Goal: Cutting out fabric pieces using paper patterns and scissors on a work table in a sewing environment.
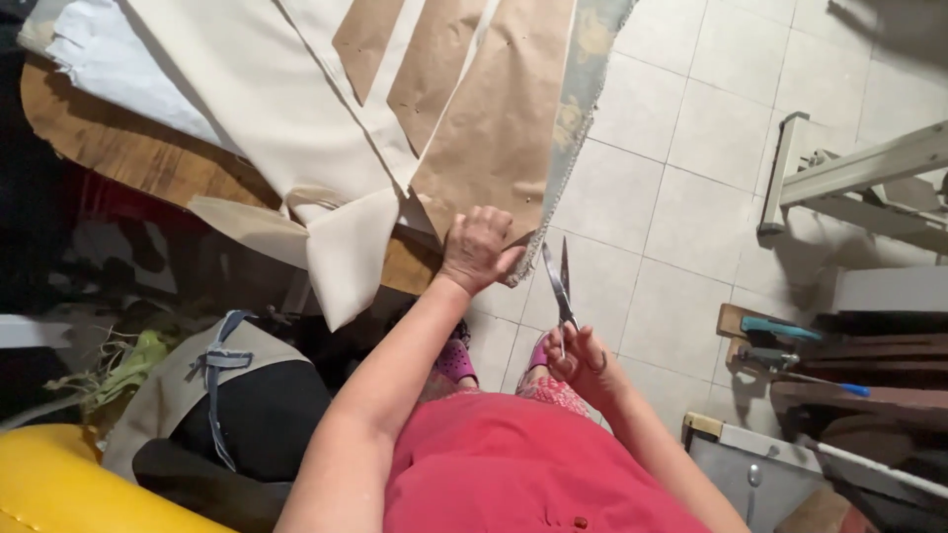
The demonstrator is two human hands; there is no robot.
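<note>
Two hands at work: left hand [478,247] pressed flat on brown paper pattern [494,128] over cream fabric [286,118]; right hand [583,360] clamped on open-bladed scissors [559,286] beside the wooden table [128,158] edge.

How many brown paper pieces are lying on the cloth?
3. A narrow strip at the top, a second strip beside it, and a big piece under the left hand. More may be hidden.
</note>
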